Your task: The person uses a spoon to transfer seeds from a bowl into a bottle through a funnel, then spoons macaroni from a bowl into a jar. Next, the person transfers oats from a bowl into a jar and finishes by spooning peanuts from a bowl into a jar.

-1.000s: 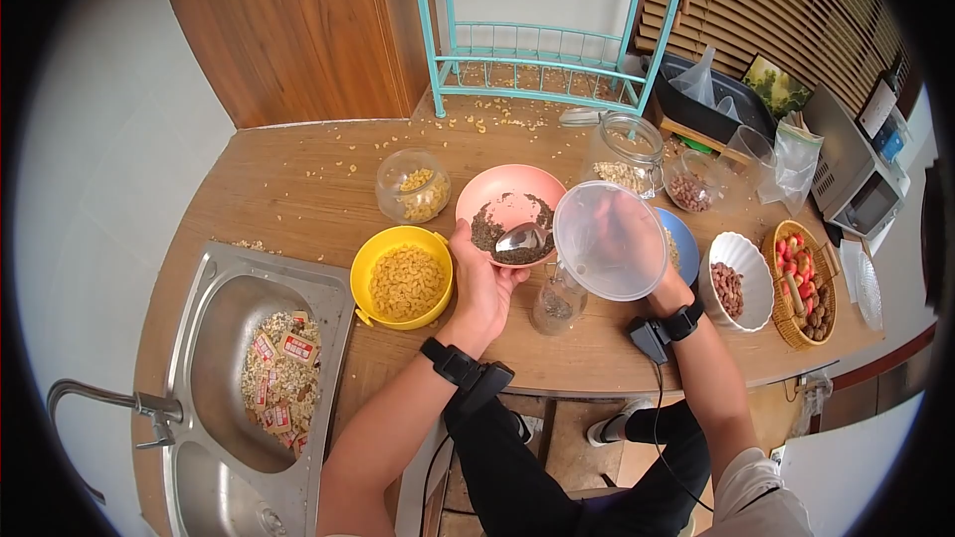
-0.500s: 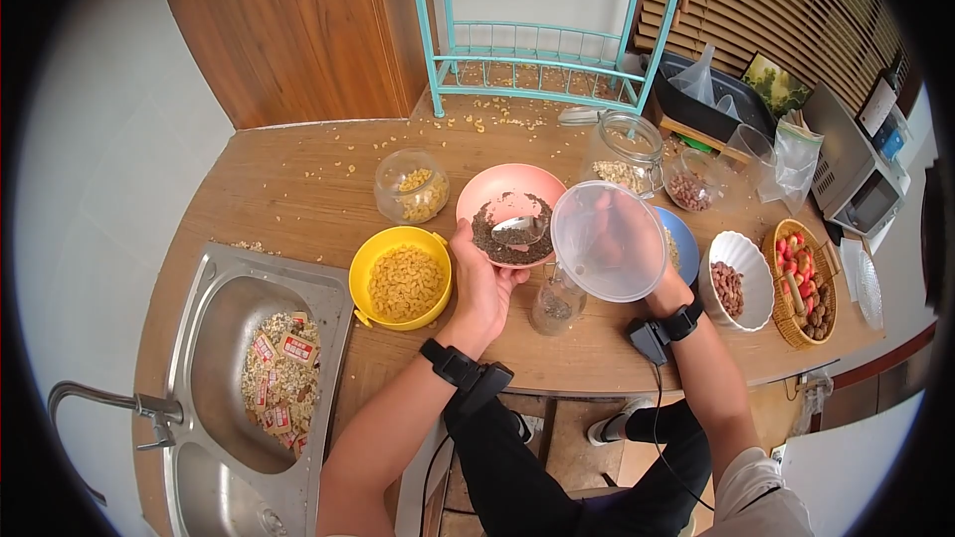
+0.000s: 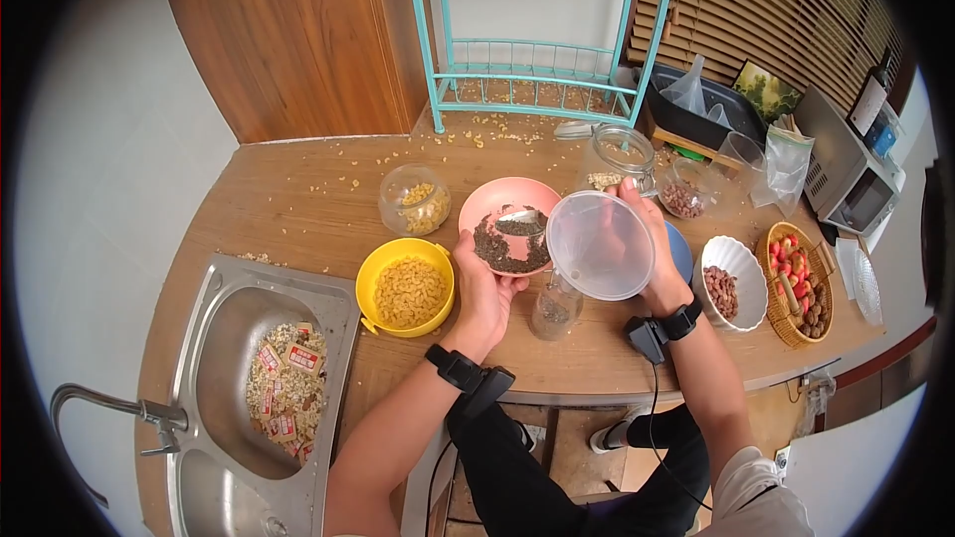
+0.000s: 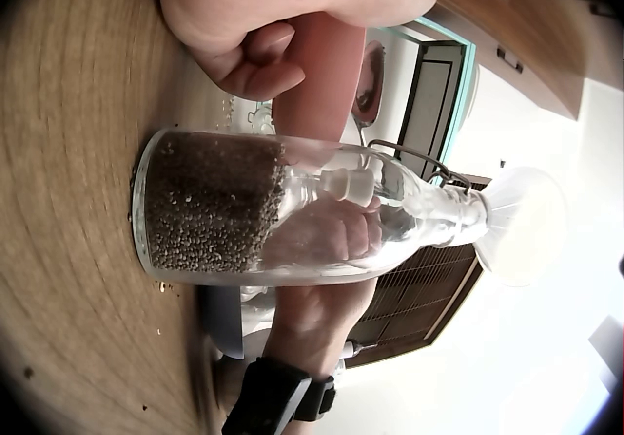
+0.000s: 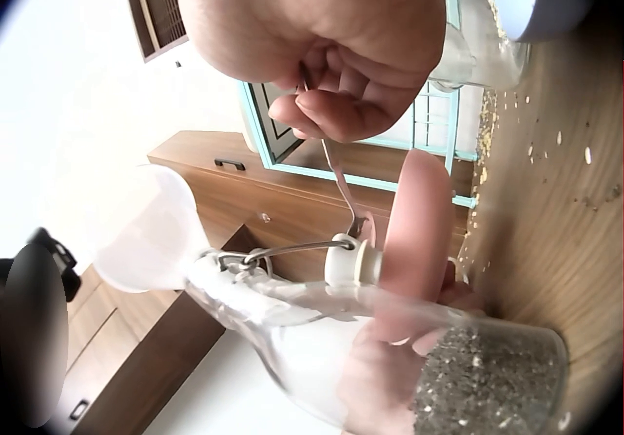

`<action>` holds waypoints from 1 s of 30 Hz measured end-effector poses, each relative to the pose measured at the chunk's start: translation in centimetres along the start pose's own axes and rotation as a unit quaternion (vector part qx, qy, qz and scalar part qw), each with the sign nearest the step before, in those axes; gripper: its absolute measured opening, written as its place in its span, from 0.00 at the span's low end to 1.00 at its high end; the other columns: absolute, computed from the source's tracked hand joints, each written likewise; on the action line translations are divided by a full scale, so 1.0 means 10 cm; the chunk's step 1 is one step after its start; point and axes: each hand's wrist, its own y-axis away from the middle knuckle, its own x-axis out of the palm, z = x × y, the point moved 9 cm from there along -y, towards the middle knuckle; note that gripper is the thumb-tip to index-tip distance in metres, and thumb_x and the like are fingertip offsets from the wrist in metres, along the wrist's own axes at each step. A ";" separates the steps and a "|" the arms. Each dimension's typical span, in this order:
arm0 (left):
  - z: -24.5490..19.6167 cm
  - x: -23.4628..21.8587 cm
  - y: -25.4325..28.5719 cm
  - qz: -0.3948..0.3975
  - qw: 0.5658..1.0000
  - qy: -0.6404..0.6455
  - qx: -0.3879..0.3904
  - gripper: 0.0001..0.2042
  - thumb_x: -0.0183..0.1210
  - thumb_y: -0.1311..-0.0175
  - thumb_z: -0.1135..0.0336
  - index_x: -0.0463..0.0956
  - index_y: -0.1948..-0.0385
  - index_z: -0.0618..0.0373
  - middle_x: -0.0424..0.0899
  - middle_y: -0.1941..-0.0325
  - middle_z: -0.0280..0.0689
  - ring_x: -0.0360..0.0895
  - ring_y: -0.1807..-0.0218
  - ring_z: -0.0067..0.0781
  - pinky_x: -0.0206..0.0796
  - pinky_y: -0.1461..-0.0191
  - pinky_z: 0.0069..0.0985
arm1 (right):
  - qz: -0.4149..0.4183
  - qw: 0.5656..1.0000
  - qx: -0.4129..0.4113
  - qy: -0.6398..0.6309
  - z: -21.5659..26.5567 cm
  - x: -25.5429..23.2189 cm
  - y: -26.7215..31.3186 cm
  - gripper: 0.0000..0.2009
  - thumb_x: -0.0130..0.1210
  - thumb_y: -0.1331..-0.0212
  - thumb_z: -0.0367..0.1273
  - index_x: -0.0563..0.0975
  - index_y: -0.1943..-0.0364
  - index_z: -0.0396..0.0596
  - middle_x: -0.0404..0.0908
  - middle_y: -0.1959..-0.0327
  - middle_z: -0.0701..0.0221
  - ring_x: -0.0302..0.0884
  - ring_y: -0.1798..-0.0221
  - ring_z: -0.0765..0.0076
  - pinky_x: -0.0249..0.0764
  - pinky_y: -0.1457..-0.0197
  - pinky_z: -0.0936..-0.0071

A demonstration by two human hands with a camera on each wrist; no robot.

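My left hand (image 3: pixel 484 300) holds a pink bowl (image 3: pixel 509 188) of small dark seeds by its near left side. A metal spoon (image 5: pixel 340 177) is pinched in my right hand (image 5: pixel 331 55); its head, heaped with seeds, lies over the bowl in the head view. Between the hands a clear glass swing-top bottle (image 4: pixel 322 211) stands upright on the counter, its lower part filled with dark seeds. A translucent funnel (image 3: pixel 602 244) sits in the bottle's mouth and hides part of my right hand in the head view.
Left of the pink bowl are a yellow bowl (image 3: pixel 445 273) of macaroni and a glass jar (image 3: pixel 398 201). A blue bowl (image 3: pixel 679 251), a white fluted bowl (image 3: pixel 753 283) and a wicker basket (image 3: pixel 793 336) stand to the right. Near the left edge is a steel sink (image 3: pixel 214 338).
The spoon has pushed through the seeds toward the bowl's far side and now carries a heap. My right fingers have risen above the funnel's rim. The head view has shifted slightly.
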 end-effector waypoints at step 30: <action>0.04 -0.08 -0.04 -0.011 1.000 -0.017 -0.010 0.26 0.36 0.27 0.35 0.70 0.50 0.46 0.80 0.58 0.31 0.73 0.64 0.22 0.65 0.64 0.23 | 0.011 0.991 -0.134 -0.002 1.55 0.07 0.59 0.19 0.38 0.22 0.46 0.73 0.64 0.49 0.73 0.77 0.77 0.54 0.89 0.84 0.51 0.86 0.82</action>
